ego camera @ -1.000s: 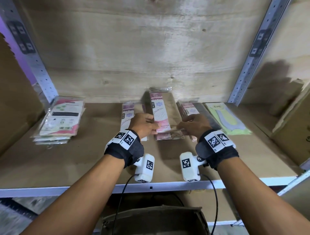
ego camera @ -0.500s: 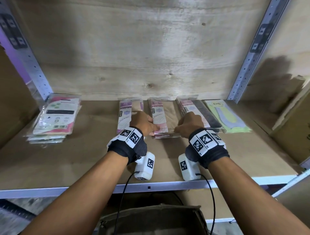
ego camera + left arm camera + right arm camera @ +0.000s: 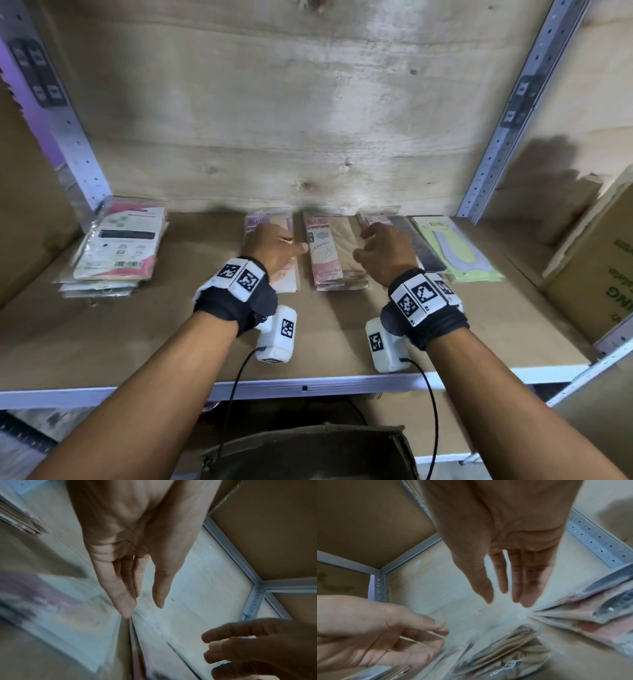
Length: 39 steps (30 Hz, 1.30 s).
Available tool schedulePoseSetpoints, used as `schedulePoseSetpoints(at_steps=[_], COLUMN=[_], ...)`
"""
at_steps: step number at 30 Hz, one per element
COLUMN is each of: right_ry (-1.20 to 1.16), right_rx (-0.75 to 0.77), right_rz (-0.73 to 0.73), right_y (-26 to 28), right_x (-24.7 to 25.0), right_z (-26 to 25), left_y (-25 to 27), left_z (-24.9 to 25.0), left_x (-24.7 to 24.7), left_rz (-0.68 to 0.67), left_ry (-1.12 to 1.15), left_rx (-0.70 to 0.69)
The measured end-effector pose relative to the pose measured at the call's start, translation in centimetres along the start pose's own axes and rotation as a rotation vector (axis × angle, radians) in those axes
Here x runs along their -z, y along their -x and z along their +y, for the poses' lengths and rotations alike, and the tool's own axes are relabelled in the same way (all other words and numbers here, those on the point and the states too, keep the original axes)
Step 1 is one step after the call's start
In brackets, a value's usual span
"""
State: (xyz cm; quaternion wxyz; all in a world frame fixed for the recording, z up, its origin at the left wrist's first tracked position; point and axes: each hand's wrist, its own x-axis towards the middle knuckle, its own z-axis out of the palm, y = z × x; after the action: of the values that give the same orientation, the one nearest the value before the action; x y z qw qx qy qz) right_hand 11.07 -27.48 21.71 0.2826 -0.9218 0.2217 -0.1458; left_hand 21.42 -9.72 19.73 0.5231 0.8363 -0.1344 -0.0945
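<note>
Three stacks of bagged stockings lie side by side at the back of the wooden shelf (image 3: 137, 329). The middle stack (image 3: 327, 255) holds beige pairs under pink labels. My left hand (image 3: 291, 245) lies over the left stack (image 3: 269, 221), its straight fingers reaching the middle stack's left edge. In the left wrist view the left hand (image 3: 144, 608) is flat and holds nothing. My right hand (image 3: 363, 245) hovers just right of the middle stack, in front of the right stack (image 3: 407, 236). The right wrist view shows the right hand (image 3: 506, 601) spread and empty above the beige packets (image 3: 505, 654).
A green-yellow packet (image 3: 455, 250) lies right of the stacks and a pile of pink-and-white packets (image 3: 116, 246) lies far left. A cardboard box (image 3: 596, 274) stands at the right. Metal uprights (image 3: 507, 109) frame the bay. A dark bag (image 3: 308, 452) sits below the shelf edge.
Both hands have let go of the middle stack and moved apart. The stack now lies flat between its neighbours.
</note>
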Motion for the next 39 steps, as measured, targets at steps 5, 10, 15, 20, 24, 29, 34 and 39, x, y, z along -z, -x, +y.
schedulePoseSetpoints(at_steps=[5,10,15,20,24,29,34,39], right_ry=[-0.28,-0.515,-0.536,-0.556,-0.639,-0.405,-0.649,-0.795], right_rx=[0.142,0.14,0.143,0.075,-0.033,0.028,-0.133,-0.182], right_rz=[-0.128,-0.221,-0.372,-0.52,-0.598,-0.621,-0.695,-0.69], right_y=[1.6,2.2,1.5,0.9,1.2,1.3,1.7,2.1], right_x=[-1.3,-4.9,-9.5,-14.2,-17.1,-19.0,-18.8,-16.1], right_z=[-2.9,-7.3,-13.2,-19.2,-22.6,-23.2,-22.3,-20.6], left_y=[0.9,2.3,3.1,4.2,4.6,5.1,5.0,4.3], left_z=[-1.3,-4.0,-6.6,-8.1,-8.7,-8.7,-9.0,-8.7], left_x=[6.6,14.1,21.1,24.6,24.5,24.2,24.3,23.4], left_rz=[0.156,0.356,0.461,0.411,0.32,0.24,0.245,0.256], left_ry=[0.117,0.015,0.026,0.035,-0.131,-0.275,-0.298,-0.287], left_rx=[-0.033,-0.021,0.11,0.175,0.204,0.182,0.179,0.181])
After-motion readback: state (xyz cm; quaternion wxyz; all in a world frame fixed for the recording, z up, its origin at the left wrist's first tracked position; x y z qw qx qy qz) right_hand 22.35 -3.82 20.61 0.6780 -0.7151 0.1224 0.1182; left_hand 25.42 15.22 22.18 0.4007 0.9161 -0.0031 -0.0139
